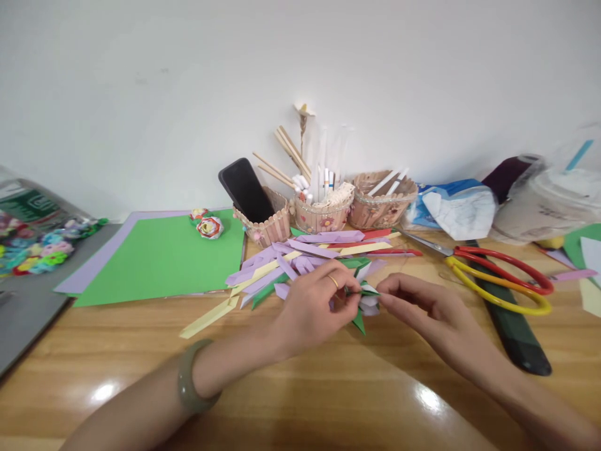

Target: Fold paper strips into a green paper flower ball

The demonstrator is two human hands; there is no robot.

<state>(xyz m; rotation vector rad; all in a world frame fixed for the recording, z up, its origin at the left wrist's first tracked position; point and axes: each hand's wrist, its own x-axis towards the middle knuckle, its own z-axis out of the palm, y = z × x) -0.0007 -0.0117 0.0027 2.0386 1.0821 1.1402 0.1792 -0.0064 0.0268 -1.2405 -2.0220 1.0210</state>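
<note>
In the head view, the left hand point(312, 308) pinches the folded paper point(369, 302) over the surface point(291, 404), and the right hand point(436, 307) pinches its right edge; an uneven pull could tear or unfold it — creased paper probably gives easily; with loose strips point(256, 274) so near, a knuckle might scatter them.

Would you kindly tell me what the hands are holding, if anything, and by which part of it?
A folded green-and-pale paper piece: the left hand pinches its left side, and the right hand its right edge, between fingertips.
</note>
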